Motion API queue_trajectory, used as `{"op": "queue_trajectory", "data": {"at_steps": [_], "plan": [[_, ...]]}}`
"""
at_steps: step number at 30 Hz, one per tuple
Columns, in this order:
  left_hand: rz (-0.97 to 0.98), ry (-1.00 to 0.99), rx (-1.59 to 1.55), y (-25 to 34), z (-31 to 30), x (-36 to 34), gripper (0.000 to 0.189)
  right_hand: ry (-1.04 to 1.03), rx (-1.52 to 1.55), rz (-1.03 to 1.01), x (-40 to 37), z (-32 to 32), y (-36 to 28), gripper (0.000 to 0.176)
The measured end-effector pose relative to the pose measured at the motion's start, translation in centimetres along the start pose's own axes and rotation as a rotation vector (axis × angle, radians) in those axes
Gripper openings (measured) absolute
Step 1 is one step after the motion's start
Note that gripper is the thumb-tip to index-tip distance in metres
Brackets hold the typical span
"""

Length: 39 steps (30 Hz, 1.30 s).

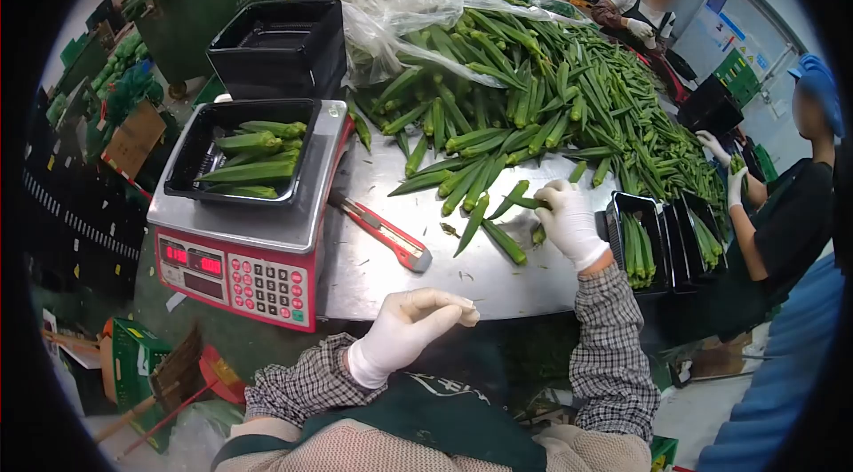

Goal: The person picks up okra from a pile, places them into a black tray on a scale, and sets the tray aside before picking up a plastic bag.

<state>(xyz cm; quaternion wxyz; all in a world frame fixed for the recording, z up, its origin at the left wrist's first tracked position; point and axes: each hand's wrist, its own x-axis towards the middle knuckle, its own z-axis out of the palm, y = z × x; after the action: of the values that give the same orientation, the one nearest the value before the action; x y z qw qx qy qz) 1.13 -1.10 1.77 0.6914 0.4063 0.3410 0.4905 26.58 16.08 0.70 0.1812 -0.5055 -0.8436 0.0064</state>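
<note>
My right hand, in a white glove, pinches an okra pod by its end, just above the metal table. Beside it lie several loose okra pods. My left hand, also gloved, hangs at the table's front edge, its fingers loosely curved with nothing visible in them. A red utility knife rests on the table ahead of it. To the left, a black tray holding several okra pods sits on a red scale with lit digits.
A large okra heap covers the back of the table, partly under clear plastic. Stacked black trays stand behind the scale. Two black trays with okra lie at right. A co-worker holds okra there; another person stands farther back.
</note>
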Motion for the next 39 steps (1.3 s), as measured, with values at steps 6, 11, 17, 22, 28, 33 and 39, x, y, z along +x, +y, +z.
{"op": "queue_trajectory", "data": {"at_steps": [6, 11, 17, 22, 28, 33, 39], "plan": [[-0.367, -0.180, -0.606, -4.5, -0.5, 4.5, 0.041, -0.111, 0.701, 0.097, -3.0, -5.2, -4.7, 0.027], [-0.411, -0.227, -0.695, -5.8, -0.3, 6.3, 0.037, 0.044, 0.517, -0.042, -4.0, -3.8, -4.7, 0.034], [-0.249, -0.055, -0.675, -6.3, 0.5, 7.8, 0.034, -0.014, -0.081, 0.010, -2.5, 0.7, 0.9, 0.024], [-0.176, 0.038, -0.733, -5.9, 1.5, 8.2, 0.052, -0.112, 0.370, 0.115, -1.7, -3.4, -4.4, 0.024], [-0.249, -0.014, -0.791, -6.6, 0.6, 8.0, 0.043, 0.126, 0.258, 0.214, 3.4, -1.0, -0.7, 0.037], [-0.260, -0.002, -0.764, -6.7, 0.6, 8.2, 0.038, 0.224, 0.113, 0.554, 9.7, 4.4, 4.7, 0.083], [-0.259, -0.020, -0.736, -6.4, 0.4, 8.1, 0.038, 0.218, 0.894, 0.720, 7.9, 3.9, 7.5, 0.055]]}}
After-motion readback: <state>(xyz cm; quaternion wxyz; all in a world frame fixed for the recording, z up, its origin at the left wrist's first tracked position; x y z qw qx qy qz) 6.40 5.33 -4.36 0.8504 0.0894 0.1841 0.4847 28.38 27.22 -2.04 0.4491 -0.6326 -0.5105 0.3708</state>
